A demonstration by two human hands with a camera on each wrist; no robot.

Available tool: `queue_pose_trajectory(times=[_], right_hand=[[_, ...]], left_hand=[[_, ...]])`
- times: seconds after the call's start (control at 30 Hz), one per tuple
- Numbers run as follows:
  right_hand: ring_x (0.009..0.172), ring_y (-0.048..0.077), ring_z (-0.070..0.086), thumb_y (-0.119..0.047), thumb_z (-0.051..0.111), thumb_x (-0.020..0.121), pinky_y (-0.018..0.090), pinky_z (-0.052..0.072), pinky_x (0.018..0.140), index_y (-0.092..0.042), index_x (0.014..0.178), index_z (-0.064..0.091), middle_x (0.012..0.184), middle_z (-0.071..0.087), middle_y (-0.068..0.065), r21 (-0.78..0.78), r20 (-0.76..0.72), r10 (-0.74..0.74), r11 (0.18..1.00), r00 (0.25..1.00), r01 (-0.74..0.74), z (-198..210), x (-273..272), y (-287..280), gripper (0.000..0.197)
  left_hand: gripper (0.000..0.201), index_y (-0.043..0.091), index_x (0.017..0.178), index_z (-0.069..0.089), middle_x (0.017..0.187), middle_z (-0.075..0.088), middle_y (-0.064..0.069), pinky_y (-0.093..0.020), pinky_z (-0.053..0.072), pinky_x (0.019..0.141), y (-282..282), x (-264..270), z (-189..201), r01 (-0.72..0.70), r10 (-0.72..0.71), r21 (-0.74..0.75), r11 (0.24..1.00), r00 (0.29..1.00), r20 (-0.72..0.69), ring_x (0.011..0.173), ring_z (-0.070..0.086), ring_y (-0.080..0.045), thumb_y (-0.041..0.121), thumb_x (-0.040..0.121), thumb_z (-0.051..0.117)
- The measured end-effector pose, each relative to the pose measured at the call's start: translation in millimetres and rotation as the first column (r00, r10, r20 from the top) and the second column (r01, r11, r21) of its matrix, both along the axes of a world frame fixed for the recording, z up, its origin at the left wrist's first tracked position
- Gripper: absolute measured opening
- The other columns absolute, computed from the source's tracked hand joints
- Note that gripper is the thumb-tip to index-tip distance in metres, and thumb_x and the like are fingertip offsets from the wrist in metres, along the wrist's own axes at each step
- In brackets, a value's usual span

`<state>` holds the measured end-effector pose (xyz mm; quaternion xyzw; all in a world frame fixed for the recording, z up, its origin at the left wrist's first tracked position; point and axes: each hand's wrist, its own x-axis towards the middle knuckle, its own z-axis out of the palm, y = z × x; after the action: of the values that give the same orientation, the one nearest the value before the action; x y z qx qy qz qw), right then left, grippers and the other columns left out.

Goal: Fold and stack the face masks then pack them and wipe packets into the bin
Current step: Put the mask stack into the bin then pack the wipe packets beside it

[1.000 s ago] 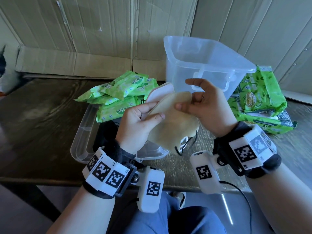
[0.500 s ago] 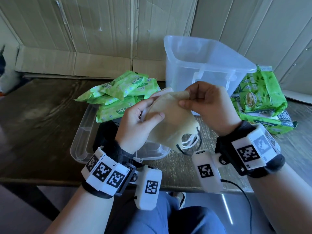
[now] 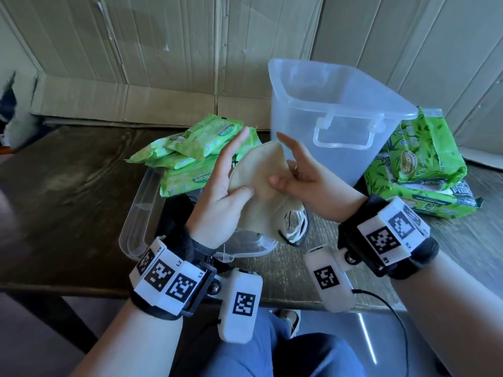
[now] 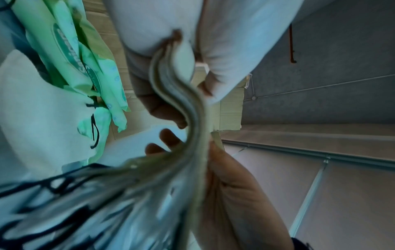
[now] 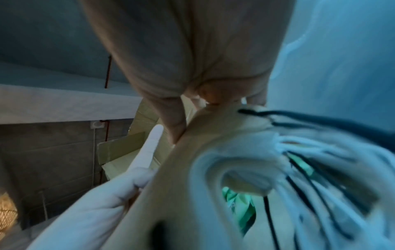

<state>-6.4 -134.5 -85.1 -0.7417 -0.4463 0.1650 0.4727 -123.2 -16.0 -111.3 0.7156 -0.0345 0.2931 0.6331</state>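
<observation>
We hold one beige face mask (image 3: 261,175) up between our two hands, above the near part of the dark wooden table (image 3: 68,191). Our left hand (image 3: 220,197) has its fingers straight and spread behind the mask, with only the thumb pressing the fabric against the palm. Our right hand (image 3: 304,180) pinches the mask's right edge between thumb and fingers, the index finger lifted free. How many layers sit in the fold we cannot tell; the left wrist view shows several thin edges (image 4: 181,94) running together, blurred. Black and white ear loops (image 3: 294,227) dangle below the mask.

One clear plastic bin (image 3: 340,126) stands upright just behind our right hand, its mouth open. One clear lid (image 3: 138,213) lies flat under our left wrist. About four small green wipe packets (image 3: 201,153) lie piled on the lid's far end. Two large green wipe packs (image 3: 424,170) are stacked right of the bin, touching it. The table's left half offers open room.
</observation>
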Motion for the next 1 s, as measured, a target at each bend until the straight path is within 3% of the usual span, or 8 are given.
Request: queue_pose_trajectory(times=[0.1, 0.17, 0.37, 0.53, 0.7, 0.87, 0.93, 1.0], right_hand=[[0.067, 0.027, 0.046, -0.005, 0.067, 0.08, 0.039, 0.04, 0.066, -0.023, 0.137, 0.03, 0.078, 0.052, 0.01, -0.004, 0.013, 0.006, 1.0, 1.0, -0.006, 3.7, 5.1, 5.3, 0.071], [0.062, 0.025, 0.051, -0.001, 0.068, 0.078, 0.036, 0.045, 0.067, -0.02, 0.133, 0.037, 0.075, 0.058, 0.0, -0.025, 0.095, -0.028, 0.999, 0.995, 0.03, 7.1, 7.7, 12.9, 0.066], [0.069, 0.012, 0.056, -0.005, 0.055, 0.087, 0.017, 0.042, 0.067, -0.013, 0.118, 0.057, 0.097, 0.065, 0.004, -0.358, 0.37, 0.146, 0.934, 0.917, -0.004, 4.3, -6.6, 57.1, 0.033], [0.116, 0.024, 0.044, -0.017, 0.066, 0.083, 0.024, 0.034, 0.085, -0.024, 0.138, 0.038, 0.129, 0.048, 0.011, -0.726, 0.482, 0.615, 0.679, 0.624, -0.108, -4.8, -41.0, 107.3, 0.062], [0.116, 0.031, 0.039, -0.038, 0.07, 0.077, 0.029, 0.038, 0.087, -0.038, 0.142, 0.027, 0.115, 0.039, 0.013, -0.861, 0.407, 0.759, 0.504, 0.508, -0.064, -13.0, -53.0, 141.4, 0.077], [0.11, 0.022, 0.048, -0.028, 0.064, 0.084, 0.014, 0.028, 0.06, -0.016, 0.124, 0.056, 0.079, 0.041, -0.004, -0.824, 0.492, 0.787, 0.56, 0.372, -0.094, -12.8, -61.6, 154.0, 0.042], [0.107, 0.025, 0.053, -0.026, 0.058, 0.088, 0.019, 0.034, 0.072, -0.009, 0.11, 0.062, 0.091, 0.049, 0.004, -0.835, 0.507, 0.809, 0.547, 0.297, -0.062, -15.6, -64.4, 156.4, 0.028], [0.104, 0.027, 0.054, -0.024, 0.054, 0.091, 0.025, 0.038, 0.077, -0.006, 0.109, 0.062, 0.099, 0.056, 0.009, -0.813, 0.516, 0.773, 0.578, 0.369, -0.073, -9.4, -62.9, 152.4, 0.026]], left_hand=[[0.056, 0.047, 0.106, 0.062, 0.108, 0.064, 0.026, -0.009, 0.038, 0.077, 17.5, -3.9, -7.3, -0.1, 0.106, 0.063, 0.993, 0.991, -0.085, 0.091, 0.051, -0.01, 0.001, 0.078, 0.044], [0.048, 0.046, 0.089, 0.071, 0.096, 0.069, 0.021, -0.019, 0.032, 0.07, 34.8, -11.4, -8.0, -0.202, 0.203, 0.019, 0.979, 0.971, -0.125, 0.092, 0.042, -0.014, 0.01, 0.072, 0.044], [0.036, 0.036, 0.083, 0.071, 0.095, 0.069, 0.024, -0.039, 0.037, 0.108, 80.6, -47.0, 3.9, -0.44, 0.43, -0.083, 0.894, 0.896, -0.11, 0.108, 0.057, -0.006, 0.003, 0.077, 0.058], [0.031, 0.032, 0.091, 0.069, 0.106, 0.065, 0.01, -0.036, 0.041, 0.1, 98.3, -62.8, 4.2, -0.521, 0.507, -0.193, 0.832, 0.854, -0.118, 0.107, 0.055, -0.014, 0.005, 0.078, 0.062], [0.032, 0.021, 0.105, 0.063, 0.113, 0.061, 0.001, -0.031, 0.043, 0.097, 107.0, -74.1, 2.5, -0.563, 0.554, -0.232, 0.793, 0.826, -0.106, 0.106, 0.054, -0.013, -0.003, 0.085, 0.058], [0.028, 0.029, 0.093, 0.069, 0.114, 0.064, 0.0, -0.045, 0.042, 0.105, 109.5, -79.1, 2.5, -0.57, 0.569, -0.276, 0.774, 0.817, -0.093, 0.119, 0.054, -0.026, 0.01, 0.074, 0.063], [0.028, 0.03, 0.092, 0.069, 0.11, 0.065, 0.006, -0.043, 0.042, 0.105, 109.9, -79.1, 1.4, -0.575, 0.579, -0.279, 0.769, 0.812, -0.078, 0.118, 0.055, -0.021, 0.009, 0.074, 0.063], [0.03, 0.031, 0.09, 0.069, 0.108, 0.065, 0.012, -0.04, 0.042, 0.105, 112.8, -79.3, -2.5, -0.58, 0.588, -0.281, 0.764, 0.806, -0.066, 0.114, 0.055, -0.015, 0.004, 0.08, 0.061]])
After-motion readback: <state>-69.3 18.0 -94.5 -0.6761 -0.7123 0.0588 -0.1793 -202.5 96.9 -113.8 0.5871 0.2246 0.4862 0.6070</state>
